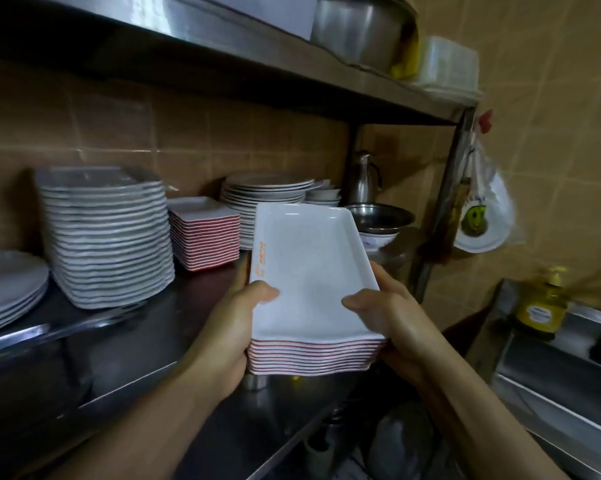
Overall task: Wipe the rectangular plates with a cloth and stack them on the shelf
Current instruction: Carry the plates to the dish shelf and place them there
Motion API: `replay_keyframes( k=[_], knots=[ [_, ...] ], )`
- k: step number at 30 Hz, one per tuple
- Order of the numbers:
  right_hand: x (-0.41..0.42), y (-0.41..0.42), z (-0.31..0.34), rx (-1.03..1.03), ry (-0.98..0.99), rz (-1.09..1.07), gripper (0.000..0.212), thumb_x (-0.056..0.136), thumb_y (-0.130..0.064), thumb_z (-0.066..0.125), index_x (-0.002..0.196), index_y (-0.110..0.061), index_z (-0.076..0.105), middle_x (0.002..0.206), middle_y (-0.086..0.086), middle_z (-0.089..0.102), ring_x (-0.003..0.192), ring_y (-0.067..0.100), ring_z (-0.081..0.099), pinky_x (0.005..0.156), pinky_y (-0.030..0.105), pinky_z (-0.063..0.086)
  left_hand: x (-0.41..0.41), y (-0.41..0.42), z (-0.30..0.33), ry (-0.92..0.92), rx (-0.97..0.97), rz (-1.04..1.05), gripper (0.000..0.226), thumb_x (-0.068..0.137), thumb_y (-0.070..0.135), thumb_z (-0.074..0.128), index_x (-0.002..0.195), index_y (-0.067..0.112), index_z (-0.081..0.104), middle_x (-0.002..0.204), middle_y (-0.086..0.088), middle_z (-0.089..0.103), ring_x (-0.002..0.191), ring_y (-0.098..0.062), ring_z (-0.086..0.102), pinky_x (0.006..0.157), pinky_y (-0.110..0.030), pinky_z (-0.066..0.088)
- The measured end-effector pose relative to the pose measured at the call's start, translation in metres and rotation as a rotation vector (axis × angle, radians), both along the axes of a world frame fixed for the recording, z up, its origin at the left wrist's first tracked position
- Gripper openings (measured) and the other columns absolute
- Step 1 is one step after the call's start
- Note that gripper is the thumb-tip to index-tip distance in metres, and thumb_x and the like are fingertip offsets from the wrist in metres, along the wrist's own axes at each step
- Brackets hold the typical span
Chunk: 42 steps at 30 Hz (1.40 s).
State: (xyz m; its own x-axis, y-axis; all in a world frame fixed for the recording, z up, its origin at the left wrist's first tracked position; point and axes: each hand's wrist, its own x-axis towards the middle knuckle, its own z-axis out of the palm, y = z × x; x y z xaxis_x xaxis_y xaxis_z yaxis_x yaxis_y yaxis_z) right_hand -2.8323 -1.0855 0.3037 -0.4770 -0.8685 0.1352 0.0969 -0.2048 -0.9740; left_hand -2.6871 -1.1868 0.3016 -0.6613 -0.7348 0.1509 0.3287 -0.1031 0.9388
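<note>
Left grip: your left hand (pixel 236 327) is clasping the left side of the stack of rectangular plates (pixel 309 282), thumb lying on the top plate's near left rim, fingers curled underneath.
Right grip: your right hand (pixel 392 310) is clasping the right side of the same stack, thumb pressing on the near right of the top plate, fingers wrapping under the right edge.
Stack in your grip: you are holding white plates with red edges, piled flat, the long side running away from you; an orange print is showing on the top plate's left rim, just beyond your left thumb.
Where it is: you are holding the stack in the air in front of the steel shelf (pixel 126 327); it is not resting on it.
Beyond your left grip: a short stack of square red-edged plates (pixel 203 233) is sitting on the shelf, and left of that a tall stack of white plates (pixel 108 237).
Straight beyond the grip: round white plates (pixel 268 192) are piled at the back.
Beyond your right grip: a steel bowl (pixel 378 216) and a steel jug (pixel 361 178) are standing.
Far right of your right grip: a yellow soap bottle (pixel 541 303) is standing on the worktop (pixel 552 372).
</note>
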Motion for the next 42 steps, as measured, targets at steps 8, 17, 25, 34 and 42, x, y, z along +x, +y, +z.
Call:
replay_keyframes(
  k=[8,17,25,34,42],
  knots=[
    [-0.047,-0.099,-0.001,-0.002,-0.005,0.113,0.07,0.058,-0.004,0.056,0.127,-0.019,0.053,0.106,0.008,0.071,0.091,0.029,0.07,0.063,0.033,0.056,-0.039,-0.085,-0.004,-0.012,0.05,0.161,0.051,0.086,0.0,0.043,0.129,0.025,0.055,0.111,-0.001,0.07,0.096,-0.021,0.067,0.071,-0.031,0.05],
    [-0.085,-0.189,0.014,0.053,0.003,0.266,0.059,0.068,-0.002,0.061,0.125,-0.019,0.054,0.112,0.011,0.068,0.096,0.033,0.067,0.071,0.038,0.057,-0.068,-0.158,-0.001,0.004,0.061,0.319,0.05,0.088,0.002,0.043,0.131,0.023,0.053,0.117,-0.006,0.066,0.1,-0.025,0.063,0.074,-0.031,0.048],
    [-0.115,-0.271,0.019,0.056,-0.013,0.367,0.048,0.078,0.011,0.045,0.118,-0.011,0.058,0.107,0.013,0.069,0.09,0.029,0.066,0.075,0.034,0.055,-0.089,-0.208,0.006,-0.002,-0.004,0.456,0.059,0.077,0.007,0.046,0.134,0.022,0.048,0.119,-0.008,0.065,0.1,-0.025,0.063,0.075,-0.033,0.049],
    [-0.144,-0.336,0.027,0.05,-0.018,0.56,0.053,0.076,0.014,0.043,0.123,-0.006,0.057,0.113,0.018,0.067,0.101,0.037,0.064,0.084,0.041,0.053,-0.115,-0.232,0.019,0.009,0.063,0.637,0.057,0.075,-0.003,0.04,0.13,0.011,0.051,0.114,-0.015,0.065,0.096,-0.03,0.062,0.082,-0.036,0.05],
    [-0.144,-0.352,0.033,0.07,-0.005,0.621,0.049,0.078,0.013,0.043,0.12,-0.006,0.058,0.112,0.019,0.067,0.102,0.039,0.063,0.086,0.042,0.051,-0.117,-0.236,0.028,-0.029,0.12,0.712,0.046,0.081,-0.005,0.034,0.116,0.012,0.058,0.101,-0.01,0.068,0.084,-0.026,0.064,0.075,-0.032,0.05]
  ],
)
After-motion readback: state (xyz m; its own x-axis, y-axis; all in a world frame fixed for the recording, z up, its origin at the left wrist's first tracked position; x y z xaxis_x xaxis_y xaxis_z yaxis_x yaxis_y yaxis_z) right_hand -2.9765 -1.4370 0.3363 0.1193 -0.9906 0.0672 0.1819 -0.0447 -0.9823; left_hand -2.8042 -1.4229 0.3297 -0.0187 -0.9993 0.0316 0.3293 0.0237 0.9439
